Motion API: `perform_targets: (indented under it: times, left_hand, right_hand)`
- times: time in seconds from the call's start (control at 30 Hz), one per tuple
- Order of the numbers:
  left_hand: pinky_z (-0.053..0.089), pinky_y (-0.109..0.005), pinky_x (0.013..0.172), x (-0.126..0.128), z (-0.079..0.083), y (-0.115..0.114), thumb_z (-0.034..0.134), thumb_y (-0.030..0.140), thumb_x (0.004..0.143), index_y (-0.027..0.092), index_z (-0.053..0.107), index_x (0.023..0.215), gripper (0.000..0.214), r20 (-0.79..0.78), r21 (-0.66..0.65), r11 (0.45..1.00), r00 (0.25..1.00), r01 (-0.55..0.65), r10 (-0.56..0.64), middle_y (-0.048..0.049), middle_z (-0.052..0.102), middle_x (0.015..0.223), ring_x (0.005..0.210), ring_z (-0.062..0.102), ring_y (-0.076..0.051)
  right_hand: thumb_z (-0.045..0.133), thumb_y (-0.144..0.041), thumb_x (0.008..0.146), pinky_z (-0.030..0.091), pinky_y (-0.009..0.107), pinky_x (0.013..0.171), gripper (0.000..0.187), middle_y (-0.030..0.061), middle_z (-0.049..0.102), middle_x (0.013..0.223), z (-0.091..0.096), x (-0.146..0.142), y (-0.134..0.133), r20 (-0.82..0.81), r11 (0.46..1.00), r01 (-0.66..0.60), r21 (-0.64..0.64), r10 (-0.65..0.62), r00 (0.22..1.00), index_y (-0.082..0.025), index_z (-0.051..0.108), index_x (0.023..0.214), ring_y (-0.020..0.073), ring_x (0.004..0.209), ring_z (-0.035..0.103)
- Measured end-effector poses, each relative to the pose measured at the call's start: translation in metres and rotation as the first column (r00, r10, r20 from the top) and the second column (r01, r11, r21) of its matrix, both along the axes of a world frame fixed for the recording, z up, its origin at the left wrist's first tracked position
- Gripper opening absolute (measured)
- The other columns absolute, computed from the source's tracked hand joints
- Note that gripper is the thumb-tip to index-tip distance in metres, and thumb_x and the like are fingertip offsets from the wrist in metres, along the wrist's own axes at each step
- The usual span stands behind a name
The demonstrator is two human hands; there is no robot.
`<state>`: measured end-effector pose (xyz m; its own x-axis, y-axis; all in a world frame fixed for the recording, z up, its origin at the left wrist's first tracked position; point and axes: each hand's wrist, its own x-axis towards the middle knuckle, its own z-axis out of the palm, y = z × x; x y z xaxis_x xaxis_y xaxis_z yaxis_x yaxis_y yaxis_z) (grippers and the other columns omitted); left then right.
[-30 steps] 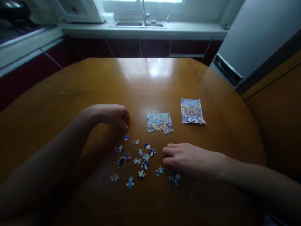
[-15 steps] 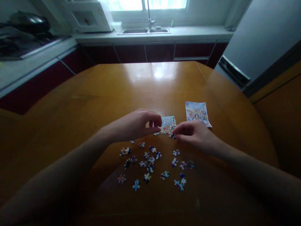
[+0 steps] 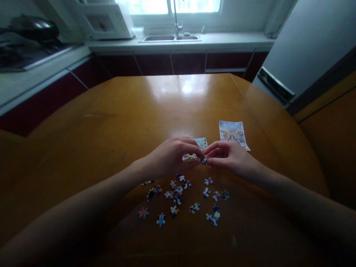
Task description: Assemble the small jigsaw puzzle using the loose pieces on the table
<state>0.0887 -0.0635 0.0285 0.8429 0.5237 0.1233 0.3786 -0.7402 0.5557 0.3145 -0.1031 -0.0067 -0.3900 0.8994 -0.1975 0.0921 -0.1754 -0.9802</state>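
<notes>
- Your two hands have come together: a second ago they lay well apart on the counter (image 3: 167,104). Now both meet at the assembled section (image 3: 201,142) of the puzzle.
- Your left hand (image 3: 169,157) has slid further over that section in the last half second. Only its far corner and near edge show. The fingers are curled over it, but I cannot tell if they grip it or just press it flat.
- Your right hand (image 3: 230,159) has left the loose pieces (image 3: 178,191). Its thumb and forefinger are pinched on a small dark corner piece (image 3: 204,161), touching the section's near right corner.
- Pieces your right hand covered now lie bare.
- The picture sheet (image 3: 233,133) has not moved, just right of the section.
</notes>
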Motion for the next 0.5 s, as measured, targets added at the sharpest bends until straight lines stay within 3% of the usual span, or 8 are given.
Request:
perform_targets:
  times: [0.33, 0.5]
  left_hand:
    - [0.047, -0.028, 0.077, 0.0003, -0.0044, 0.001, 0.063, 0.022, 0.086, 0.022, 0.072, 0.093, 0.011, -0.045, 0.01, 1.0, 0.999, -0.027, 0.027, -0.0021, 0.07, 0.09, 0.083, 0.06, -0.014]
    - [0.046, -0.026, 0.077, 0.0003, -0.0057, 0.0005, 0.062, 0.021, 0.084, 0.021, 0.069, 0.091, 0.01, -0.066, 0.04, 0.999, 0.997, -0.029, 0.032, -0.0013, 0.067, 0.091, 0.084, 0.059, -0.014]
  right_hand:
    - [0.074, -0.022, 0.075, 0.053, 0.032, 0.07, 0.019, 0.005, 0.074, 0.083, -0.004, -0.0019, 0.0009, 0.03, 0.999, -0.017, 0.049, 0.015, 0.999, -0.016, 0.069, 0.092, 0.0162, 0.076, 0.068]
    - [0.07, -0.022, 0.079, 0.052, 0.032, 0.072, 0.011, 0.0047, 0.073, 0.083, -0.0061, -0.003, 0.0013, 0.108, 0.981, -0.029, 0.194, 0.008, 0.994, -0.016, 0.07, 0.088, 0.0165, 0.077, 0.066]
